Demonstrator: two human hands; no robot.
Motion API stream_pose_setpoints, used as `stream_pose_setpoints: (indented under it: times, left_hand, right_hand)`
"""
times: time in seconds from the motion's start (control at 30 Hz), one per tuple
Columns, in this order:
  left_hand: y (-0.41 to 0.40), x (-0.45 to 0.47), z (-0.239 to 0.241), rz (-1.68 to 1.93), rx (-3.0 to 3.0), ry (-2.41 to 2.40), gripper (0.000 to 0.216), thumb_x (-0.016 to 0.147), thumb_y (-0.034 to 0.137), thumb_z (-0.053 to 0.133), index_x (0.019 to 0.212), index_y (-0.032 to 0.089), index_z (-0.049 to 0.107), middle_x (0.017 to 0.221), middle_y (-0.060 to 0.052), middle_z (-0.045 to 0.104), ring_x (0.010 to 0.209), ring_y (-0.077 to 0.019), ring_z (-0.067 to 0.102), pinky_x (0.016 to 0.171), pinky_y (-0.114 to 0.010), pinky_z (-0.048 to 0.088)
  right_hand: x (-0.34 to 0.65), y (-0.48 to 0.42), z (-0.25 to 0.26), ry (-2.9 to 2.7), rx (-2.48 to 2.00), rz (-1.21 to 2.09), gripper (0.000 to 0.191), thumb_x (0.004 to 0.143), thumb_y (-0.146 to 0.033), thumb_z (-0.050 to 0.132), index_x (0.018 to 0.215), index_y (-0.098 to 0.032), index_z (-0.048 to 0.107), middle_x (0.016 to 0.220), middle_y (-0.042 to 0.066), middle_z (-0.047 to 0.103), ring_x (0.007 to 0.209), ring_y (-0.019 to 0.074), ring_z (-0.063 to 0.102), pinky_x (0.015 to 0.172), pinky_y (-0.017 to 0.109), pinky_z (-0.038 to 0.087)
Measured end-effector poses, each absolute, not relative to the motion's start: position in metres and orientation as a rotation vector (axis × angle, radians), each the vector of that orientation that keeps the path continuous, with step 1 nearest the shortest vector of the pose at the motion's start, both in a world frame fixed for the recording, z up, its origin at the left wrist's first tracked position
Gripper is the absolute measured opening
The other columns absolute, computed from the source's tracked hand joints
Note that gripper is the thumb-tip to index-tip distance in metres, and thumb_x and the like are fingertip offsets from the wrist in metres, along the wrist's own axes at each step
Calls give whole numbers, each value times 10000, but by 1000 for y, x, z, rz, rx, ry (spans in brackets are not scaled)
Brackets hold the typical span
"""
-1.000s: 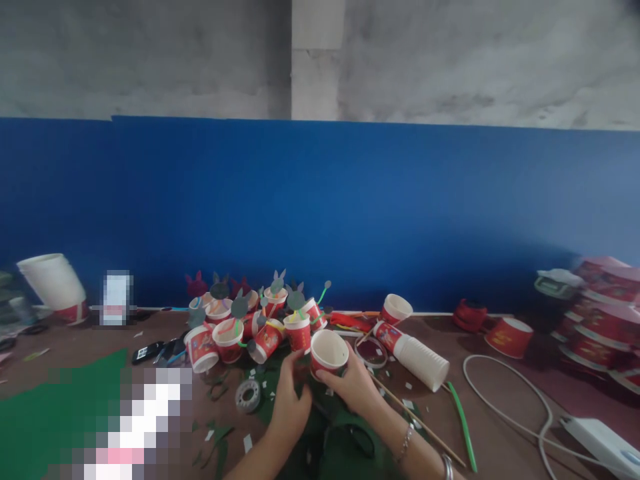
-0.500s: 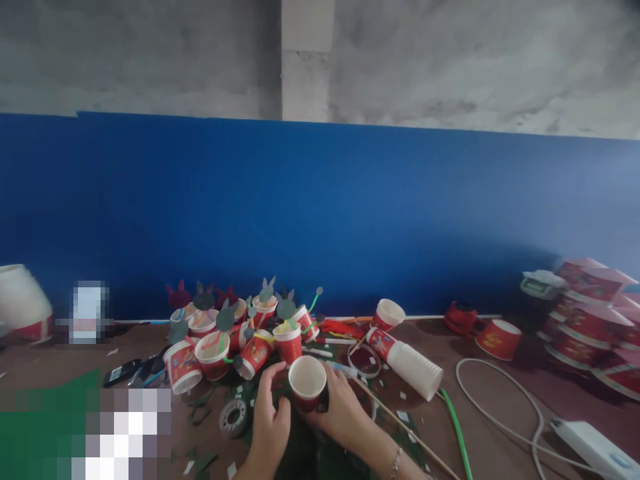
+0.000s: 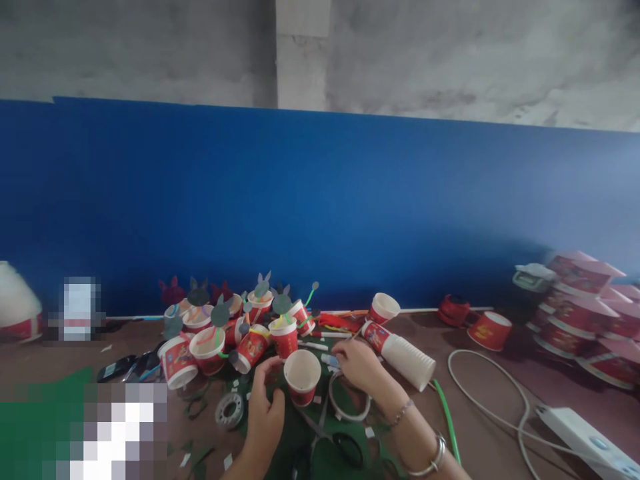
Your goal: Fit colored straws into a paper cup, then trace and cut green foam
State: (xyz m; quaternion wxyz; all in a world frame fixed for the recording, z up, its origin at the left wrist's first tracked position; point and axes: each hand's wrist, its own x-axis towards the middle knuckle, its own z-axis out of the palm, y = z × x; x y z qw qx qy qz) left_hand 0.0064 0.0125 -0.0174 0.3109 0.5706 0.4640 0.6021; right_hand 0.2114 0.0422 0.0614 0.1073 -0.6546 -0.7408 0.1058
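Note:
A red paper cup [image 3: 301, 377] with a white inside stands tilted on green felt [image 3: 320, 453] at the lower middle. My left hand [image 3: 265, 400] curls against the cup's left side and holds it. My right hand [image 3: 357, 365] has left the cup and reaches right of it, fingers pinched near a small blue-and-white tube [image 3: 330, 361]; whether it grips the tube I cannot tell. Just below that hand lies a ring of clear tape [image 3: 349, 404]. Black-handled scissors [image 3: 335, 443] rest on the felt near my wrists.
Behind the cup sits a heap of decorated red cups [image 3: 235, 327] with felt ears and pipe cleaners. A sleeve of stacked cups [image 3: 405, 357] lies to the right, beside a green pipe cleaner [image 3: 447, 417]. A white cable [image 3: 500, 407], power strip [image 3: 590, 443] and stacked red bowls [image 3: 585, 313] fill the right.
My right hand let go of the cup and moved right toward the small tube. The cup sank lower, now held by my left hand alone. The view shifted a little to the right.

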Motion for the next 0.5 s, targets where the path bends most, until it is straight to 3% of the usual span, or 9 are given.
stream_pose_setpoints:
  times: [0.2, 0.5]
  left_hand:
    - [12, 7, -20, 1630, 1572, 1231, 470, 706, 77, 409, 1171, 143, 429, 1091, -131, 577, 1029, -249, 552, 900, -452, 446]
    - [9, 7, -22, 1616, 1933, 1263, 557, 714, 42, 408, 1255, 176, 417, 1244, -132, 493, 1180, -270, 455, 990, -482, 381]
  right_hand:
    - [203, 36, 45, -2307, -1868, 316, 357, 799, -78, 416, 1044, -137, 668, 1071, 133, 657, 1054, 266, 545, 891, 326, 385]
    - [208, 28, 49, -2378, -1813, 317, 358, 793, -115, 426, 1086, -120, 632, 1138, 152, 604, 1088, 283, 515, 916, 369, 386]
